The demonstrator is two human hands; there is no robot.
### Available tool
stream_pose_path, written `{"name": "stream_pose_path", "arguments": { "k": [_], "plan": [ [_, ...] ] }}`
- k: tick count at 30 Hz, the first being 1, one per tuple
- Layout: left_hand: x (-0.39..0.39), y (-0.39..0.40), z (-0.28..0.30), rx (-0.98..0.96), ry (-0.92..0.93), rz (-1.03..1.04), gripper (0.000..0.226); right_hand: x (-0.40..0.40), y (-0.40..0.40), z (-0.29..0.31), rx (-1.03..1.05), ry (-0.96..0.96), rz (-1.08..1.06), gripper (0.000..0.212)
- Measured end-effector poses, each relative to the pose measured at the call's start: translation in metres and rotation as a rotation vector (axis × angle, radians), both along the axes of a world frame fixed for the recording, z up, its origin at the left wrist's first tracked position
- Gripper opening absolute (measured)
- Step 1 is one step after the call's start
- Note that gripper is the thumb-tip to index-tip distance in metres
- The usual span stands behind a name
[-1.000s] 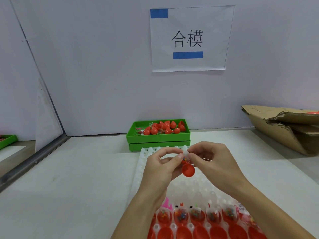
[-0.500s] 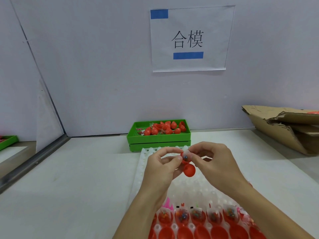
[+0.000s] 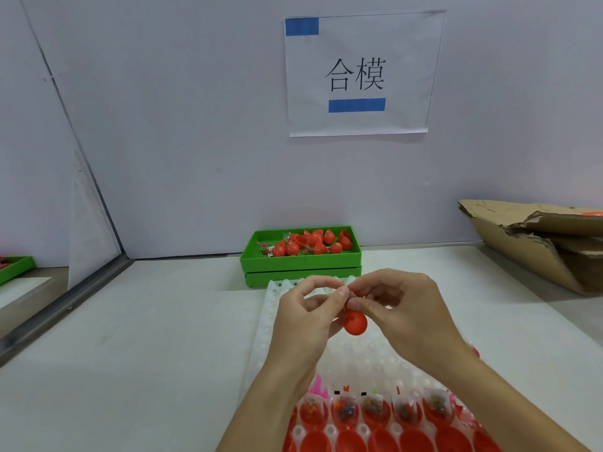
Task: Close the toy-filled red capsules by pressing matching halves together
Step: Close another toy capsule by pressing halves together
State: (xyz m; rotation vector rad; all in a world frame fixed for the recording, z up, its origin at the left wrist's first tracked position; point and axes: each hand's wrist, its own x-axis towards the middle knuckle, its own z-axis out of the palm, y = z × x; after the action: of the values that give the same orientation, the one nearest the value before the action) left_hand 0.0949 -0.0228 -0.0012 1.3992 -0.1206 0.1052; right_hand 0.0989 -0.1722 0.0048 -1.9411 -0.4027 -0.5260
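I see both hands raised together above the white dimpled tray (image 3: 266, 324), fingertips meeting. My left hand (image 3: 305, 324) and right hand (image 3: 403, 313) both pinch one red capsule (image 3: 355, 322): the thumbs and forefingers close on its upper part, while its rounded lower half hangs in plain sight just below the fingertips, between the two palms. Whether the two halves are fully seated I cannot tell, since the fingers cover the joint.

Nearer to me than the hands, at the bottom edge of the view, a row of open red halves with small bagged toys (image 3: 344, 411) sits in the tray, and a further row of empty red halves (image 3: 349, 442) lies closer still. Beyond the hands, against the wall, a green bin (image 3: 301, 261) holds a pile of closed red capsules (image 3: 313, 244). Far off to the right of my right hand lies a torn cardboard box (image 3: 538, 243). A paper sign (image 3: 359, 73) hangs on the wall above.
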Motion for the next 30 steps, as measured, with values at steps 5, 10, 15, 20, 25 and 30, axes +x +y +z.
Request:
{"name": "stream_pose_path", "arguments": {
  "k": [5, 10, 15, 20, 25, 30],
  "plan": [
    [0.0001, 0.0, 0.0003, 0.041, -0.046, 0.032, 0.007, 0.0019, -0.0025, -0.0001, 0.063, 0.053, 0.041, 0.022],
    [0.0002, -0.0001, 0.0006, 0.013, -0.049, 0.036, 0.006, 0.0012, -0.0018, 0.0008, 0.046, 0.032, 0.026, 0.023],
    [0.0002, 0.0003, 0.0001, 0.007, -0.043, 0.027, 0.007, 0.0, -0.0006, 0.0021, 0.06, 0.049, 0.007, 0.023],
    [0.0002, 0.0002, 0.0023, -0.097, -0.024, 0.051, 0.007, -0.0003, -0.0013, 0.001, 0.065, 0.152, 0.021, 0.026],
    [0.0011, 0.0015, 0.004, -0.199, -0.004, 0.111, 0.007, -0.0023, -0.007, 0.0024, -0.03, 0.348, 0.192, 0.049],
    [0.0005, 0.0005, 0.0035, -0.179, -0.025, 0.121, 0.007, -0.0049, 0.0026, -0.0037, 0.013, 0.169, 0.043, 0.033]
  ]
}}
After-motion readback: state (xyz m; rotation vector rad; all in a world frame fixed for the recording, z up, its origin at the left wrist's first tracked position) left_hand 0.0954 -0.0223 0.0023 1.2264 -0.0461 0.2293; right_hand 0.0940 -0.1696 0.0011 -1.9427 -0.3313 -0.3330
